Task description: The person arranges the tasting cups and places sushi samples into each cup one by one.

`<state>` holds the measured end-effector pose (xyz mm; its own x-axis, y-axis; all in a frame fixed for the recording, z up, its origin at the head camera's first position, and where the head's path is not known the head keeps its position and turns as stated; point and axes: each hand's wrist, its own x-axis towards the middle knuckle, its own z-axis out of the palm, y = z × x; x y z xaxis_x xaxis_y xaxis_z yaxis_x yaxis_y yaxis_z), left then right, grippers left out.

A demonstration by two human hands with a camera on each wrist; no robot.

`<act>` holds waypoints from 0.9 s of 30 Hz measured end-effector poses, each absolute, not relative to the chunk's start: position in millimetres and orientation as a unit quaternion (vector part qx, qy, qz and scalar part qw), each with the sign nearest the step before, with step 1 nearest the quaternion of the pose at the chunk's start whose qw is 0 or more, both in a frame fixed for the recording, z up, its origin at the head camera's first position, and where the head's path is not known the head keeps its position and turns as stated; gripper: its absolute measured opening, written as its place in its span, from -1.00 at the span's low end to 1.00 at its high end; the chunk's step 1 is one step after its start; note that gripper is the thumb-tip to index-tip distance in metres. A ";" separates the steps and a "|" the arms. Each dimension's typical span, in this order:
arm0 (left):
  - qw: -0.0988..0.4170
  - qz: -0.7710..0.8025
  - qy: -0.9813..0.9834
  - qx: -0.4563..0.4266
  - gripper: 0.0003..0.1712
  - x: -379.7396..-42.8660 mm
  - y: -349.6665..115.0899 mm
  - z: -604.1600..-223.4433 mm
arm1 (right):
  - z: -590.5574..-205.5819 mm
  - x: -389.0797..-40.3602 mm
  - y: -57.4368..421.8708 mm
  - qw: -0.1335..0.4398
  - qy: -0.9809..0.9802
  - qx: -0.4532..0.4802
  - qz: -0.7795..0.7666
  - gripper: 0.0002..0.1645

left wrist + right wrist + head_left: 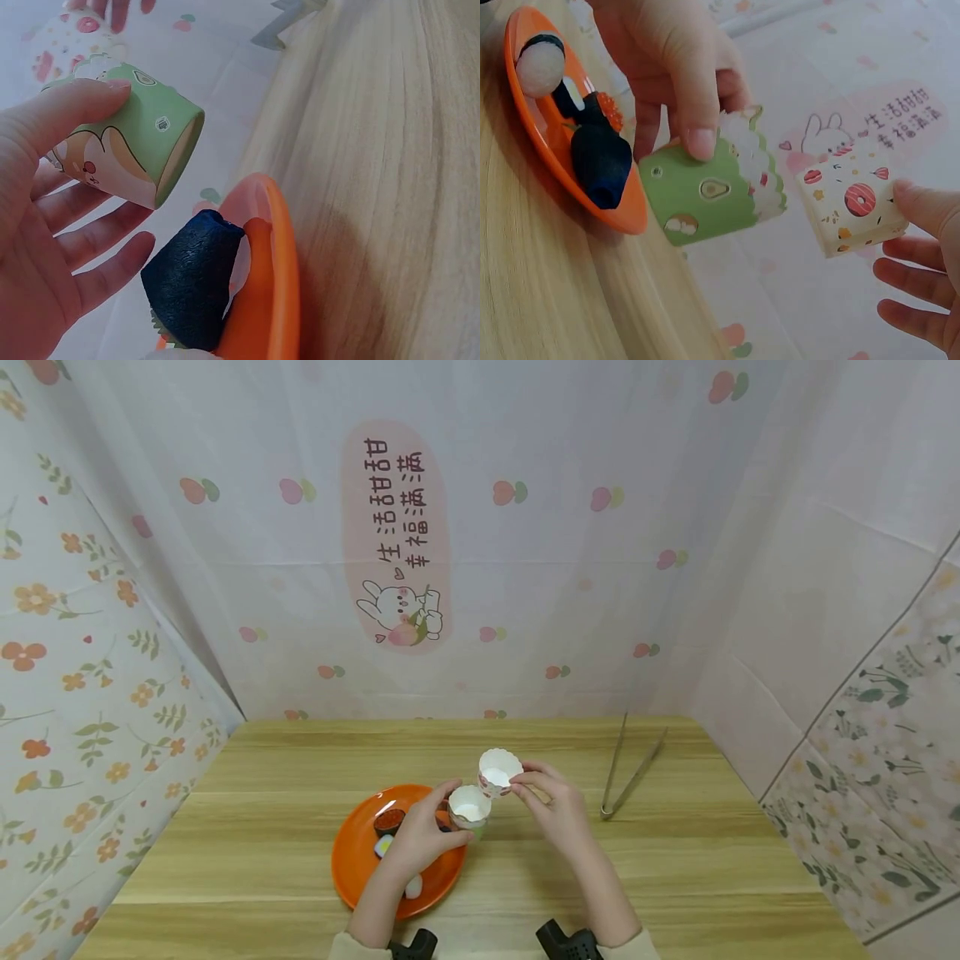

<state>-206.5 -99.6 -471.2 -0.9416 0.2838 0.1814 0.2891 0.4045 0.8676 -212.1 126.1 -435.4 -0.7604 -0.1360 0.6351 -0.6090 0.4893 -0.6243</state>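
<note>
My left hand (422, 837) holds a green paper baking cup (682, 187) printed with an avocado and a cartoon animal, thumb on one side and fingers on the other. A scalloped white rim with coloured marks shows at its mouth, seemingly another cup nested inside. Just to the right, my right hand (558, 810) pinches a white paper baking cup (851, 199) with a pink doughnut print by its side. The two cups are close together, tilted, above the table. Below the left hand lies an orange plate (343, 870) of sushi pieces, partly hidden by that hand and forearm.
On the plate are a roe-topped piece (389, 821), a dark seaweed-wrapped piece (195, 277) and a white piece with a dark band (541, 67). Open metal tongs (606, 814) lie on the wooden table (675, 877) at the right. Patterned curtains (525, 610) stand behind and beside the table.
</note>
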 end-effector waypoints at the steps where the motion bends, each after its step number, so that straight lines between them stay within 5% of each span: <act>1: 0.003 -0.518 -0.838 -0.169 -0.13 -206.4 -99.8 -470.7 | -436.1 -213.2 127.1 0.264 -0.823 0.222 0.451 -0.89; 27: 0.024 -0.516 -0.842 -0.156 -0.11 -206.0 -102.7 -467.7 | -474.0 -232.5 131.6 0.210 -0.866 0.167 0.422 -0.93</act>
